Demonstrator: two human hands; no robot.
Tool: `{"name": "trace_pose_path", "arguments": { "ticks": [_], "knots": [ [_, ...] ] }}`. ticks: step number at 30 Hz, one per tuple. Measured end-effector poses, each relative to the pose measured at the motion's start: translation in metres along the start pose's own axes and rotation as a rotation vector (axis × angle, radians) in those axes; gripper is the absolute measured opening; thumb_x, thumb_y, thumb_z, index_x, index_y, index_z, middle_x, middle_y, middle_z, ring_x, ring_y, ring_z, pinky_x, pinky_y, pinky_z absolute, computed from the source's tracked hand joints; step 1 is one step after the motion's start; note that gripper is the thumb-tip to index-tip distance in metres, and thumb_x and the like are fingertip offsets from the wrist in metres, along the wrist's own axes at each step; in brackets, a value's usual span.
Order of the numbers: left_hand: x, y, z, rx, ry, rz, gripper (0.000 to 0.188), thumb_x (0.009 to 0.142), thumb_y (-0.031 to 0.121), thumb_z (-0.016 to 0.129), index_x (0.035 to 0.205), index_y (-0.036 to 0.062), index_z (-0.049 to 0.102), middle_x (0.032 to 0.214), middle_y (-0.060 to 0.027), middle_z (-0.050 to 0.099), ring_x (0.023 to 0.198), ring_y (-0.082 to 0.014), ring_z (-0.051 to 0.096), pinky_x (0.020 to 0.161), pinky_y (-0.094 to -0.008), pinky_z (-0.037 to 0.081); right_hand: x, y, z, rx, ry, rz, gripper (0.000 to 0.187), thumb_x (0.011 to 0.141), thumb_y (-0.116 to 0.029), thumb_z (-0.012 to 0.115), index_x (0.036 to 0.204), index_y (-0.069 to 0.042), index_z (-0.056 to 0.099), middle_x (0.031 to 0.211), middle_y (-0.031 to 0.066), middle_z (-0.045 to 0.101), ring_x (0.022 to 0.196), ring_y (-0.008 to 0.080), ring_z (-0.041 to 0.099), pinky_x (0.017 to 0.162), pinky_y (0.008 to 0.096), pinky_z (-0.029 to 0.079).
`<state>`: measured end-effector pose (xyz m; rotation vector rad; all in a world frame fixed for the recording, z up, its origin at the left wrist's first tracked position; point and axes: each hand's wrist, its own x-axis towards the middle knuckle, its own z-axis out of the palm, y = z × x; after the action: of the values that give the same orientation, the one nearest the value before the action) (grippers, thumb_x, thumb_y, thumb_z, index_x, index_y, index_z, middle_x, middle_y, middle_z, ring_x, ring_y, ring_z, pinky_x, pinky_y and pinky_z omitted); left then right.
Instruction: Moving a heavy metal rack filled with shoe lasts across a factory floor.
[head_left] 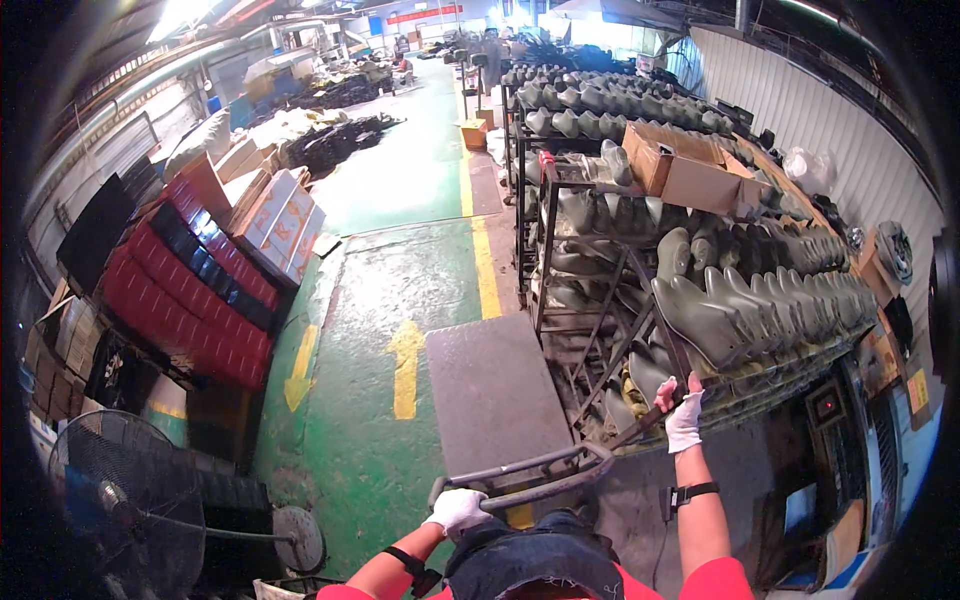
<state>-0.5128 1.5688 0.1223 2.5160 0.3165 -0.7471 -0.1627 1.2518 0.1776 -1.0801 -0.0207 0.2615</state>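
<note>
At the far left edge a black floor fan (125, 490) is seen, its round base resting on the green floor (370, 300). Above it, red and black crates (185, 290) are stacked in a leaning wall, with cardboard boxes (280, 220) piled at their upper end. Between the crates and the grey mat (490, 395) a strip of green floor is left open, marked with two yellow arrows (405, 365); a yellow line (483, 250) runs along its right side toward the far end of the hall, where the aisle stays open.

The left hand (458, 508), gloved in white, is closed around the grey handlebar (530, 475) at its left end. The bar is positioned low in the centre, just above the person's dark cap, and overlaps the near edge of the grey mat.

The right hand (682, 415), also gloved in white, is raised and closed on a slanted bar of the metal rack (600, 330), at the rack's near lower corner. The rack is loaded with rows of olive-green boots (740, 300) lying on their sides, toes pointing toward the aisle. The rack's left edge is set just beside the yellow line and the mat. An open cardboard box (680, 165) is placed on top of the boots. To the right of the rack, a corrugated wall (850, 130) closes the space, with clutter packed between the two
</note>
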Motion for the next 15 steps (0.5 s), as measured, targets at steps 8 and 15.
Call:
{"name": "trace_pose_path", "arguments": {
  "ticks": [8,15],
  "knots": [
    [0.0014,0.0016,-0.0033,-0.025,0.022,0.000,0.042,0.075,0.047,0.067,0.104,0.0170,0.072,0.092,-0.0150,0.072,0.090,-0.0340,0.070,0.081,-0.0463,0.053,0.0028,0.0032,-0.0064,0.015,-0.037,-0.016,0.074,0.090,-0.070,0.046,0.063,-0.002,0.058,0.052,0.0044,0.047,0.042,0.0164,0.042,0.048,0.0304,0.037],
    [0.0081,-0.0078,0.0018,-0.055,-0.005,0.045,0.039,0.075,0.045,0.067,0.099,0.0148,0.072,0.091,-0.0138,0.072,0.088,-0.0342,0.069,0.081,-0.0452,0.053,0.0021,0.0023,-0.0048,-0.023,-0.072,-0.041,0.074,0.090,-0.070,0.046,0.063,-0.002,0.058,0.052,0.0043,0.046,0.043,0.0157,0.041,0.048,0.0303,0.038]
  ]
}}
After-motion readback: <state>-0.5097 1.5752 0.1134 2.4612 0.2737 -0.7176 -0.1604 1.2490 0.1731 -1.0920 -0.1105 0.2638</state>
